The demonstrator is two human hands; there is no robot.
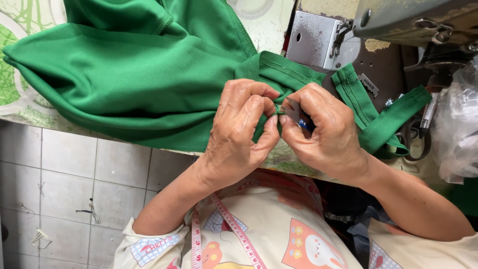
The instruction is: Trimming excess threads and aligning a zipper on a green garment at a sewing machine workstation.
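Directly below the head camera, the left hand (242,130) is pinching a fold of the green knit fabric garment (129,74), fingers closed on the cloth. Just right of it, the right hand (326,132) is gripping small metal thread snips with a blue handle (297,115), blades touching the fabric. Farther right, the grey metal sewing machine (398,25) is standing over a green fabric strip (383,124).

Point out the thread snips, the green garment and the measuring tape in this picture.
thread snips (294,110), head view, on the metal blades in the right hand.
green garment (124,74), head view, on its broad flat middle.
measuring tape (234,226), head view, on the strip crossing the chest.
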